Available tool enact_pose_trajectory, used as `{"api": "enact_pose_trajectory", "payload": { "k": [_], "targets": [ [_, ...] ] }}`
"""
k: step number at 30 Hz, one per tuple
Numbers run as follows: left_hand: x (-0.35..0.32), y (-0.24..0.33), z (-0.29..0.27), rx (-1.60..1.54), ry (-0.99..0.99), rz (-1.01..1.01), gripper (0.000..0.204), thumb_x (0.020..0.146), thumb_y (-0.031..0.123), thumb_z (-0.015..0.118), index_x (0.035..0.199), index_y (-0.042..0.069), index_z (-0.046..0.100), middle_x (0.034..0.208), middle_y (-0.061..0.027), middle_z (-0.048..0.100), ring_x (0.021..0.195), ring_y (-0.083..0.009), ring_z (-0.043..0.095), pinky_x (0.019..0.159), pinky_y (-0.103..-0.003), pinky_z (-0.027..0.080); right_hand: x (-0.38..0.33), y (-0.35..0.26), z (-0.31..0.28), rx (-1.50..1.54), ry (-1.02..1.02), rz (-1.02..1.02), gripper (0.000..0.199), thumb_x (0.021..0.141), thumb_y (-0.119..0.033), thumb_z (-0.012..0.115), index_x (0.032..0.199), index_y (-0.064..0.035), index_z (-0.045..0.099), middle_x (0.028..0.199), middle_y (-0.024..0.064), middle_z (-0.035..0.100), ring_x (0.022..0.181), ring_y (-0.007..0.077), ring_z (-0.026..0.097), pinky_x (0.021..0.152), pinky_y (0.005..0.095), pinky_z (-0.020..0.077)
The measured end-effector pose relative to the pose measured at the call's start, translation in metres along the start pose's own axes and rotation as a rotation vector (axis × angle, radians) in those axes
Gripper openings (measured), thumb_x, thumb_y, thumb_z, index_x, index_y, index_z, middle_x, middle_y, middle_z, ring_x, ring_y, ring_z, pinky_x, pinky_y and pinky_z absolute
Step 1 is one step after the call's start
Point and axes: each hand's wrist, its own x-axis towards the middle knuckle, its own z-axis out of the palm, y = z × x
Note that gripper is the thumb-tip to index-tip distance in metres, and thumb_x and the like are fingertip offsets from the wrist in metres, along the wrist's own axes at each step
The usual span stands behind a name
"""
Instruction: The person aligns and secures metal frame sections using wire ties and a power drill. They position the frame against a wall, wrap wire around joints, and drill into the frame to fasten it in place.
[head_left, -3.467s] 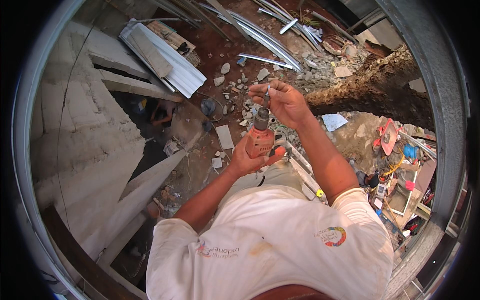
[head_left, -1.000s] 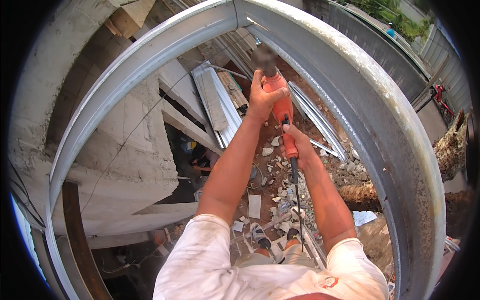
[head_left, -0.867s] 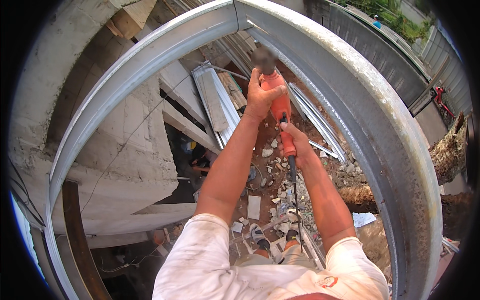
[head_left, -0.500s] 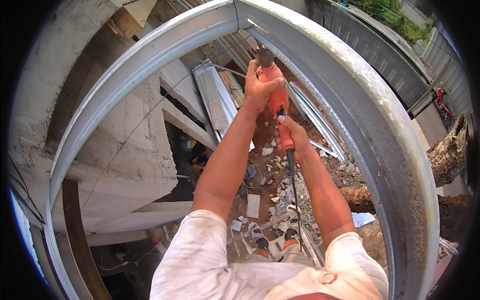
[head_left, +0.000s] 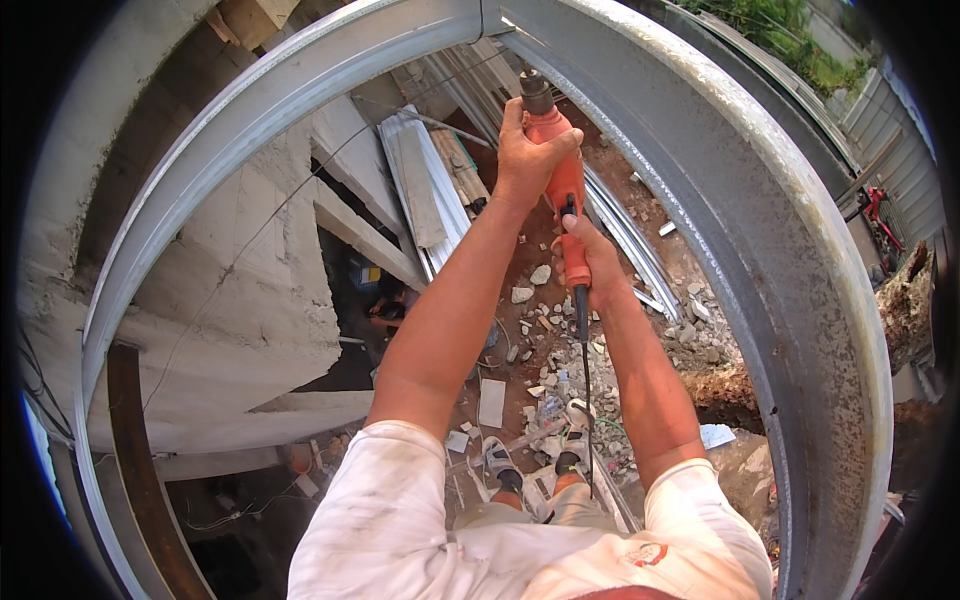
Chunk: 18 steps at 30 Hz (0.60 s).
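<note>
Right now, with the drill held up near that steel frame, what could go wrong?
1. Both hands, left hand and right hand, are on the orange drill, so neither steadies the person, who seems to stand high above the rubble-strewn ground; a slip could mean a fall.
2. The black cord hangs down past the feet and might snag.
3. A bit jamming in the galvanised steel frame could wrench the wrists.

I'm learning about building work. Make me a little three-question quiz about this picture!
1. True or false: both hands grip the orange drill.
2. Which hand is nearer the drill's tip? A) left hand B) right hand
3. Fill in: the drill's tip points up toward the grey ____ beam.

Key: 1 true; 2 A; 3 metal. A black cord hangs down from the drill's handle, and rubble lies on the ground far below.
</note>
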Motion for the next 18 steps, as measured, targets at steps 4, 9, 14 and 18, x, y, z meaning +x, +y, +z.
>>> {"api": "enact_pose_trajectory", "payload": {
  "k": [4,9,14,18],
  "targets": [
    [0.003,-0.018,-0.007,0.135,-0.004,0.074,0.044,0.079,0.006,0.078,0.112,0.005,0.048,0.096,-0.0082,0.063,0.085,-0.0170,0.066,0.076,-0.033,0.057,0.000,0.006,-0.001,0.066,0.067,0.033,0.040,0.088,-0.039,0.071,0.109,-0.0137,0.049,0.075,0.0040,0.057,0.052,0.0143,0.058,0.041,0.0270,0.0477],
    [0.008,-0.015,-0.003,0.031,-0.045,0.086,0.042,0.078,0.005,0.076,0.109,0.004,0.048,0.088,-0.0089,0.061,0.074,-0.0179,0.066,0.068,-0.035,0.057,0.002,0.009,-0.004,0.113,0.038,-0.043,0.045,0.087,-0.045,0.072,0.104,-0.0082,0.051,0.073,0.0067,0.062,0.055,0.0147,0.061,0.041,0.0267,0.0492],
    [0.014,-0.015,0.000,-0.047,-0.094,0.112,0.042,0.077,0.007,0.076,0.108,0.004,0.048,0.089,-0.0088,0.061,0.074,-0.0175,0.065,0.068,-0.035,0.056,0.005,0.009,-0.001,0.106,0.097,-0.113,0.047,0.084,-0.044,0.075,0.103,-0.0077,0.052,0.073,0.0065,0.062,0.053,0.0144,0.062,0.040,0.0257,0.0493],
    [0.012,-0.011,0.000,-0.055,-0.107,0.111,0.041,0.078,0.008,0.075,0.108,0.004,0.048,0.091,-0.0082,0.061,0.076,-0.0174,0.064,0.070,-0.034,0.055,0.011,0.011,0.001,0.123,0.123,-0.128,0.048,0.083,-0.041,0.078,0.104,-0.0073,0.051,0.073,0.0055,0.060,0.051,0.0136,0.059,0.041,0.0263,0.0481]
  ]
}}
